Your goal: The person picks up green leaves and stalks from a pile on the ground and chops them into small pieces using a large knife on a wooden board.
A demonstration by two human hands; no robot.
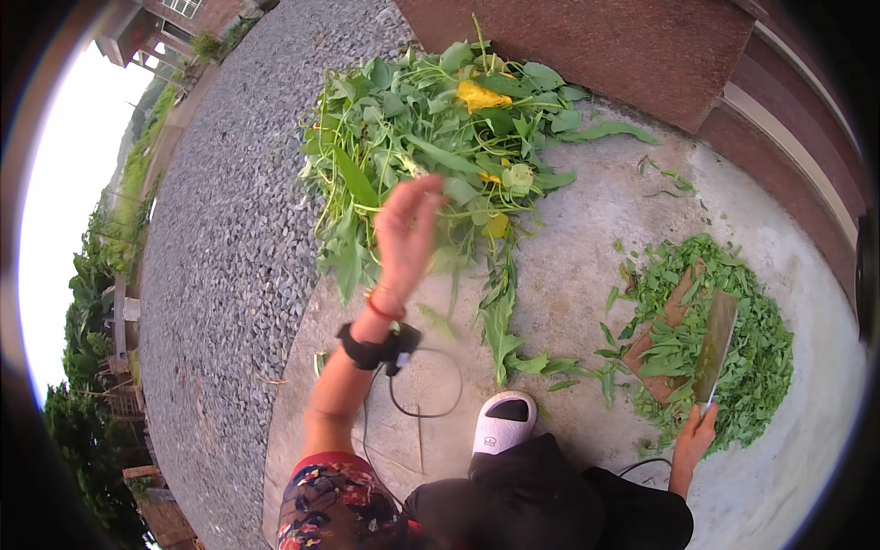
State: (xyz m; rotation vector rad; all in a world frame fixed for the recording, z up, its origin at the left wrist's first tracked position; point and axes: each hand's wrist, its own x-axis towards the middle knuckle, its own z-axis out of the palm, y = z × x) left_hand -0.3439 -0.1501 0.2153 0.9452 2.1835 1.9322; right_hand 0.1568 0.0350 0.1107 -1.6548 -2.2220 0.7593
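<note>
My left hand, blurred, is over the near side of a big heap of leafy green vines. Its fingers are bent, and a pale stalk shows by the fingertips; I cannot tell whether the hand grips it. Blurred greenery lies below the wrist. At the right, my right hand grips the handle of a cleaver. The wide blade is over chopped greens and a wooden board, with long leaves lying on the board beside the blade.
Yellow leaves stand out in the heap. A trail of leaves runs over the concrete floor towards my white slipper. Grey gravel borders the concrete at left. A reddish-brown wall rises beyond. A black cable loops from my left wrist.
</note>
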